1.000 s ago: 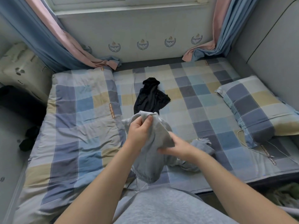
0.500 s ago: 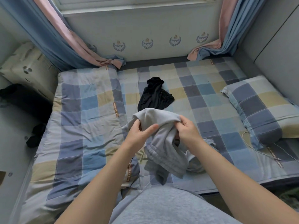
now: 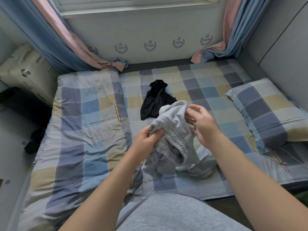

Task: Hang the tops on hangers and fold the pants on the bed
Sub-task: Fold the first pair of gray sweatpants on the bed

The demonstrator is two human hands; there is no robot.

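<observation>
The left hand point(image 3: 147, 138) grips the grey pants point(image 3: 174, 145) by the waistband above the bed point(image 3: 93, 130) — the right hand point(image 3: 204, 125) lays curled fingers point(image 3: 195, 108) on the cloth, hold unclear.

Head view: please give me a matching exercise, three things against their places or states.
1. grey fleece sweatpants
2. crumpled black garment
3. checked fabric pillow

A. lies loose in the middle of the checked bed, untouched
B. rests at the bed's right side
C. waistband gripped by the left hand

Pairs: 1-C, 2-A, 3-B.
</observation>
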